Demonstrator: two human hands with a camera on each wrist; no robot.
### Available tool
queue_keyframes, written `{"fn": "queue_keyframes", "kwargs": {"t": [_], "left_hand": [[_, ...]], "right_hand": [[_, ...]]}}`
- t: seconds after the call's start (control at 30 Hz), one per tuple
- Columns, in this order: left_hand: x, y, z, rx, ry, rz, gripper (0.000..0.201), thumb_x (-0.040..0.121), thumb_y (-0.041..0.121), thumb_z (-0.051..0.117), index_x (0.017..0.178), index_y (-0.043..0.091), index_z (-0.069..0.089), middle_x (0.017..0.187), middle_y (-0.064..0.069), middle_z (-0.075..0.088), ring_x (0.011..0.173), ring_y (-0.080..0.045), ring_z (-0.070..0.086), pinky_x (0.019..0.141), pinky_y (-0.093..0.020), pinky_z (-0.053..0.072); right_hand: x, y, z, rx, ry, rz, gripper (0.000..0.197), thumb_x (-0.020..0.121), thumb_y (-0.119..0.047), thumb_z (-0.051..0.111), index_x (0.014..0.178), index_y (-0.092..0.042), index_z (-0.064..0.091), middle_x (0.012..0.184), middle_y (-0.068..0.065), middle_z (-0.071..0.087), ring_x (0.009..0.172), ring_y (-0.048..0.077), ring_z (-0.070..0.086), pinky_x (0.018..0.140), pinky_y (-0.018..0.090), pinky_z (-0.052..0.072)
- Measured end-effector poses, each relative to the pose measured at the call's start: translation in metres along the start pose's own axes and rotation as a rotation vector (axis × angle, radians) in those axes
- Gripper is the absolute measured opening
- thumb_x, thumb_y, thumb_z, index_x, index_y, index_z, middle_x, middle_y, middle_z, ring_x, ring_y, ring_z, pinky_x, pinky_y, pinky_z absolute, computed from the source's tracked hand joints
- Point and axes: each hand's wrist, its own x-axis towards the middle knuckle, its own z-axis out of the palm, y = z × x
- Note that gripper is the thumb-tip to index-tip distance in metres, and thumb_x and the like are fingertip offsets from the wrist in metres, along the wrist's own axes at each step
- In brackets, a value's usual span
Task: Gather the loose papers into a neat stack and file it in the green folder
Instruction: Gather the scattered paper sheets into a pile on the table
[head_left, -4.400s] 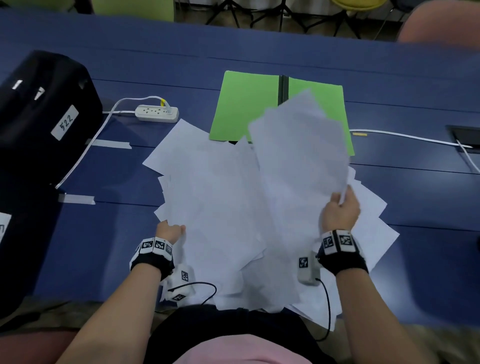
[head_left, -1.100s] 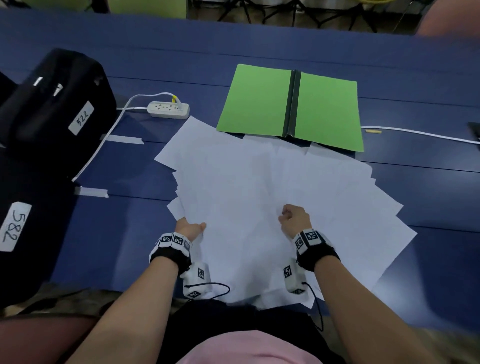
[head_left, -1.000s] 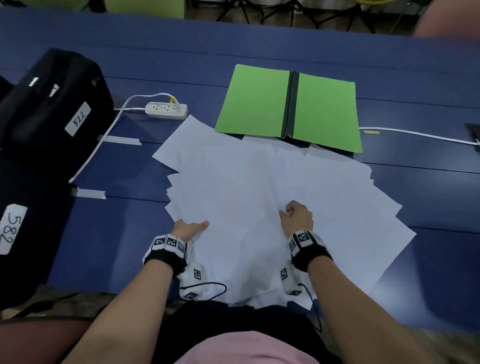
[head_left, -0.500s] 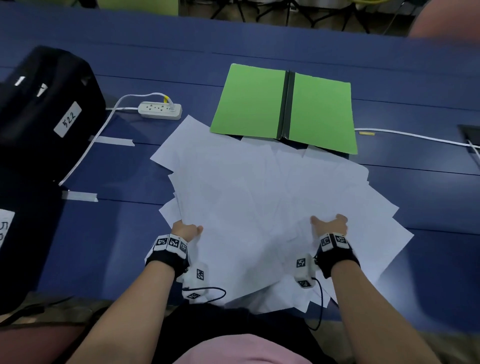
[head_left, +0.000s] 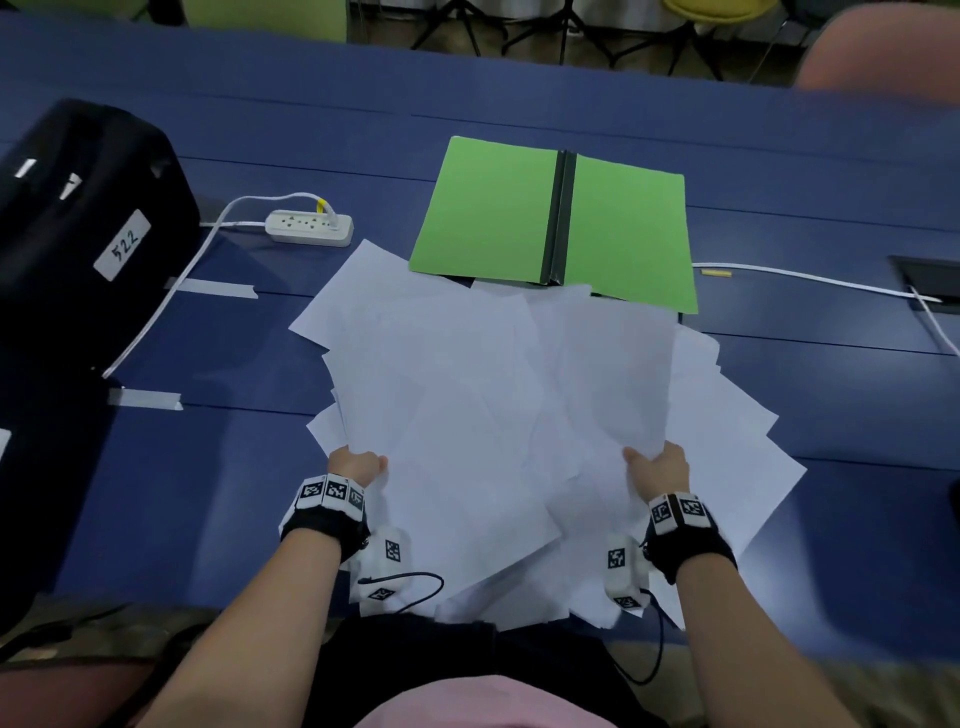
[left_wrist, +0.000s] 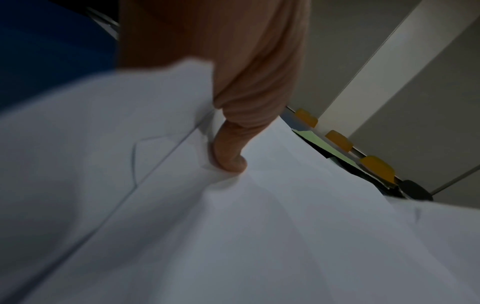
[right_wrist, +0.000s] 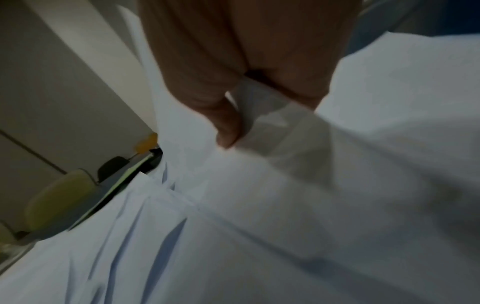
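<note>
— Where are the loose white sheets of paper (head_left: 467, 405)?

— Fanned in an untidy heap across the dark blue desk (head_left: 831, 364), their far edges tucked just under the open green card folder with the black spine (head_left: 561, 218).

— And the hands?

— The left hand (head_left: 356, 465) pinches the heap's left edge, thumb on top (the left wrist view shows the thumb (left_wrist: 228, 152) pressing a crease). The right hand (head_left: 662, 467) grips a few sheets at the right, fingers (right_wrist: 226, 125) curled round them, that bundle lifted slightly.

— Anything else?

— A white power strip (head_left: 309, 228) left of the folder, and a black case labelled 522 (head_left: 88, 228) at the desk's left end.
</note>
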Motion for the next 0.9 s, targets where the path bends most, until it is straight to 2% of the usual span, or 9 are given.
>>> {"fn": "queue_keyframes", "kwargs": {"t": [0.1,0.17,0.27,0.37,0.47,0.6,0.67,0.73,0.9], "left_hand": [[-0.001,0.0,0.001,0.01,-0.012,-0.006,0.043,0.089,0.011,0.062,0.125,-0.011,0.053,0.131,-0.026,0.056,0.123,-0.037,0.053,0.095,-0.034,0.045],[-0.002,-0.001,0.001,0.014,-0.016,-0.01,0.043,0.089,0.012,0.062,0.125,-0.01,0.054,0.13,-0.025,0.056,0.123,-0.036,0.054,0.077,-0.028,0.049],[-0.002,-0.001,0.0,0.072,-0.042,-0.034,0.046,0.091,0.014,0.06,0.129,-0.009,0.05,0.134,-0.024,0.054,0.126,-0.036,0.051,0.053,-0.015,0.029],[-0.002,0.001,-0.003,0.033,-0.037,-0.036,0.041,0.099,0.02,0.045,0.13,-0.007,0.049,0.134,-0.02,0.054,0.13,-0.034,0.047,0.071,-0.019,0.041],[-0.005,0.005,-0.007,0.021,-0.02,-0.032,0.046,0.103,0.027,0.032,0.133,-0.004,0.047,0.14,-0.02,0.048,0.133,-0.035,0.041,0.107,-0.03,0.033],[-0.003,0.001,-0.015,-0.005,-0.212,-0.027,0.089,0.083,0.062,0.056,0.151,0.013,0.024,0.16,-0.01,0.011,0.146,-0.031,0.021,0.114,-0.044,0.026],[0.012,-0.007,-0.014,-0.148,-0.259,-0.028,0.125,0.052,0.083,0.065,0.152,0.023,0.021,0.161,-0.002,0.011,0.147,-0.026,0.018,0.117,-0.047,0.023],[0.036,-0.019,-0.009,-0.182,-0.304,-0.016,0.137,0.035,0.091,0.064,0.151,0.033,0.022,0.161,0.001,0.012,0.148,-0.02,0.015,0.119,-0.047,0.018],[0.003,-0.01,-0.015,-0.218,-0.268,-0.046,0.144,0.035,0.089,0.067,0.153,0.024,0.015,0.162,-0.002,0.01,0.148,-0.022,0.015,0.119,-0.045,0.018]], "right_hand": [[0.004,-0.01,-0.022,0.003,0.274,0.027,0.033,0.088,-0.013,0.055,0.111,0.011,0.054,0.117,0.033,0.058,0.107,0.046,0.058,0.091,0.046,0.047],[0.009,-0.019,-0.043,0.117,0.421,0.031,0.035,0.088,-0.014,0.054,0.112,0.011,0.054,0.118,0.033,0.058,0.108,0.047,0.057,0.091,0.048,0.047],[0.011,-0.036,-0.07,0.398,0.559,-0.066,0.035,0.083,-0.008,0.052,0.114,0.007,0.059,0.115,0.025,0.064,0.103,0.036,0.064,0.085,0.039,0.051],[0.013,-0.054,-0.083,0.666,0.606,-0.099,0.035,0.083,-0.006,0.053,0.117,0.004,0.053,0.115,0.014,0.059,0.094,0.019,0.057,0.071,0.02,0.047],[0.014,-0.061,-0.073,0.719,0.465,-0.143,0.034,0.083,-0.002,0.055,0.116,0.004,0.05,0.111,0.011,0.057,0.095,0.016,0.056,0.069,0.012,0.044],[0.003,-0.05,-0.026,0.339,0.127,-0.173,0.042,0.081,-0.012,0.065,0.116,0.009,0.052,0.113,0.018,0.062,0.105,0.027,0.061,0.09,0.034,0.049],[-0.007,-0.043,0.003,0.248,-0.005,-0.197,0.042,0.081,-0.015,0.07,0.116,0.005,0.057,0.115,0.019,0.064,0.106,0.03,0.063,0.096,0.04,0.049],[-0.017,-0.042,0.025,0.258,-0.078,-0.204,0.044,0.079,-0.019,0.072,0.117,0.0,0.06,0.116,0.017,0.066,0.106,0.03,0.064,0.097,0.043,0.05],[-0.037,-0.051,0.059,0.16,-0.094,-0.22,0.039,0.078,-0.027,0.074,0.108,-0.004,0.064,0.102,0.009,0.067,0.094,0.025,0.064,0.079,0.029,0.051]]}}
